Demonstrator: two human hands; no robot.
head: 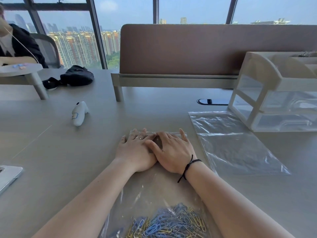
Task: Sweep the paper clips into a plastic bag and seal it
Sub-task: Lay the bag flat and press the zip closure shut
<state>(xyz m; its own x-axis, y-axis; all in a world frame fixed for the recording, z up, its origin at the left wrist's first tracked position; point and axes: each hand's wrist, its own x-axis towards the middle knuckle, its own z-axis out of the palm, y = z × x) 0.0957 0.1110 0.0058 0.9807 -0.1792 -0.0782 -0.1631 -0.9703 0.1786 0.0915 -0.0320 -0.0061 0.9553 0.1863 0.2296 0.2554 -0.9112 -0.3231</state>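
desk (pixel 68 160) broad and grey, running back to a brown divider panel (pixel 214 48) with city windows behind; another person sits at the far left, only partly in view. white drawer organiser (pixel 274 103) at right rear, and just in front of it a spare plastic bag (pixel 236 143) lying flat and seemingly empty, well apart from the work. small white handheld device (pixel 79 114) lies alone at left, a dark pouch (pixel 77 77) further back. the bag in use (pixel 145 189) stretches lengthwise away from the person, between the forearms; paper clips (pixel 168 222), blue, yellow and silver, sit heaped inside its near end, and none seen loose on the desk. judgement: sweeping is done, sealing is the step in hand. left hand (pixel 135 152) and right hand (pixel 173 152) both lie flat, palms down, fingers spread, side by side and touching, pressed on the far end of the bag where the zip strip (pixel 175 133) shows as a pale ridge past the fingertips. neither hand grips anything; they bear down. cannot tell whether the strip is closed along its run, since the hands cover most of it. next move likely calls for firm fingertip pressure drawn outward along the strip to both corners, keeping the bag flat so trapped air escapes first. thin ring (pixel 138 138) on left hand, black cord (pixel 188 166) on right wrist.
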